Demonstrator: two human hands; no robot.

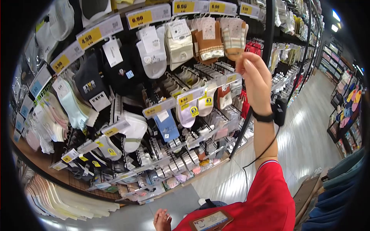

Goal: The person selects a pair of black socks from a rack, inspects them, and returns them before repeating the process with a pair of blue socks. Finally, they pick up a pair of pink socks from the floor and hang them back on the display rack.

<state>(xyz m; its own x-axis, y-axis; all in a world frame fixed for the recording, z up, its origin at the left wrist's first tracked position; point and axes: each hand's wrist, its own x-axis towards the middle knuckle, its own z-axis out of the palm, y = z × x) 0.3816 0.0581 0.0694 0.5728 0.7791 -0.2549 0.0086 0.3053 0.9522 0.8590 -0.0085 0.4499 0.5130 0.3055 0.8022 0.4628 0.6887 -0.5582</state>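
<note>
My right hand (254, 79) is raised to the rack, thumb and fingers pinched together at the brown toe of a plaid sock (232, 35). That pair of socks hangs on its hook beside brown socks (208, 41) and cream socks (179, 44). A dark band with a black device (279, 111) and a cable sits at my right wrist. Low at the bottom edge, my left hand (162, 220) is partly in view, fingers loosely curled and apart, with nothing visible in it. White socks (152, 52) hang further left.
Price labels (148, 16) run along the shelf rails. Lower rows hold more packed socks, including a blue pair (166, 126). A black upright post (269, 30) stands just right of the plaid socks. Tiled floor (304, 111) stretches along the aisle; folded jeans (339, 200) lie at lower right.
</note>
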